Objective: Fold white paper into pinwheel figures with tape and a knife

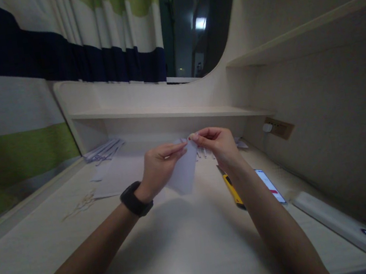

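Head view: both hands raised above desk [191, 244], pinching one white paper sheet [185, 175] at its top edge. Left hand [160, 167], black watch [135, 200] on wrist, fingers closed on sheet's upper left. Right hand [216, 143] closed on upper right corner, fingertips nearly meeting left's. Sheet hangs down between hands, clear of desk. Yellow cutter [233, 191] and phone [270, 186] on desk under right forearm. More papers [113, 171] lie behind left hand, near shelf [166, 112].

From my remote feed: a dim scene, soft glare on the desk [186, 254], arm shadows beneath, a bright lamp [200, 23] reflected beyond, edges bowed by wide-angle distortion.
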